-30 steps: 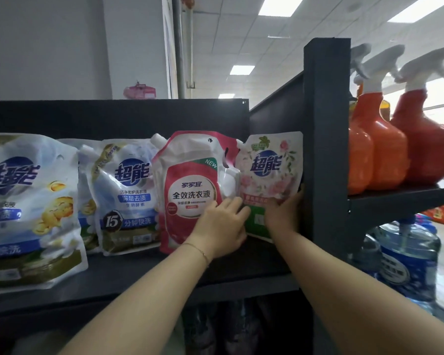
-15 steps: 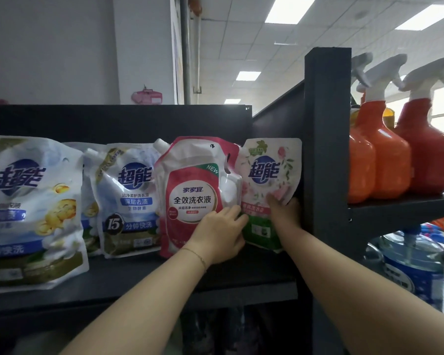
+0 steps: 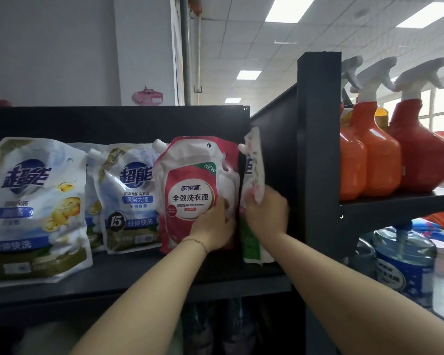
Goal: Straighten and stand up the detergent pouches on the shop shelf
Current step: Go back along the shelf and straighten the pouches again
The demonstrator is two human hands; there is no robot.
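A row of detergent pouches stands on a black shelf [image 3: 139, 275]. My left hand [image 3: 213, 226] grips the lower right part of the red and white pouch [image 3: 190, 185], which stands upright. My right hand [image 3: 265, 213] grips the small floral pouch [image 3: 254, 162], turned edge-on at the shelf's right end against the black side panel [image 3: 318, 149]. Left of the red pouch stand a white and blue pouch [image 3: 131, 196] and a larger white pouch [image 3: 34, 211], both upright and leaning slightly.
Orange and red spray bottles [image 3: 369, 149] stand on the neighbouring shelf to the right. Blue water jugs [image 3: 405, 262] sit below them. The shelf's back panel [image 3: 113, 124] is close behind the pouches.
My right hand has turned the floral pouch from face-on to edge-on and risen along it. My left hand has moved up onto the red pouch's lower right.
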